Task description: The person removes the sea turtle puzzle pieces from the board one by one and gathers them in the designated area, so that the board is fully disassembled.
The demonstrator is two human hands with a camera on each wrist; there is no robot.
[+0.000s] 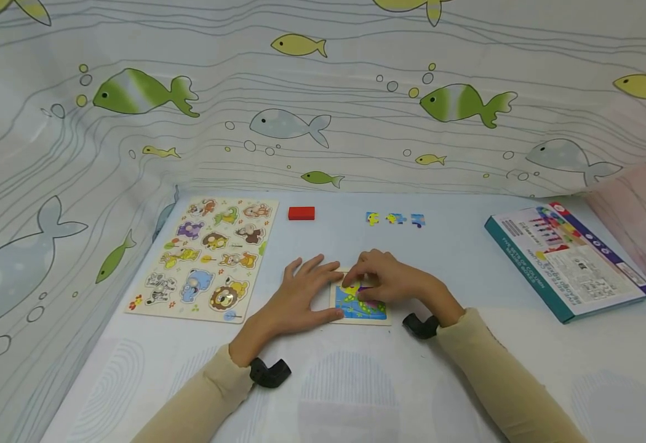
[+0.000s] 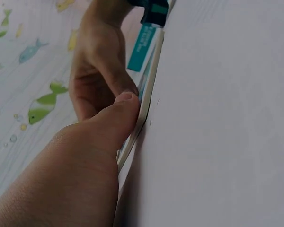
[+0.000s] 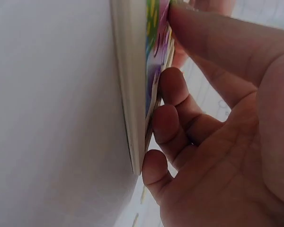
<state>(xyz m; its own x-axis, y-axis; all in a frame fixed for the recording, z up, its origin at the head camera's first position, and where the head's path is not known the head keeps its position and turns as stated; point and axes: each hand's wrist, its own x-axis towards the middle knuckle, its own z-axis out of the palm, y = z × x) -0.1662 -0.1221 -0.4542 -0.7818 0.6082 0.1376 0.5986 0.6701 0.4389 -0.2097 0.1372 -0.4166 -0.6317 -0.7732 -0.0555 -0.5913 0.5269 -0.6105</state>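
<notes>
A small jigsaw puzzle (image 1: 376, 315) with a blue, green and yellow picture lies in a pale wooden tray (image 1: 360, 323) on the table. My left hand (image 1: 303, 299) rests at the tray's left side, fingers spread, thumb along the lower left edge. Over the upper part of the puzzle, my right hand (image 1: 392, 275) has its fingers bent, index finger and thumb pinching a yellow puzzle piece (image 1: 350, 287) at the picture's surface. In the right wrist view, that thumb touches the picture and the other fingertips lie by the tray's edge. The right hand covers the puzzle's upper right part.
Behind the puzzle lie three loose puzzle pieces (image 1: 395, 219) and a red block (image 1: 301, 213). On the left is a large animal peg board (image 1: 201, 258); on the right, a teal-edged box (image 1: 569, 261). Fish-patterned cloth (image 1: 356, 92) rises around the table.
</notes>
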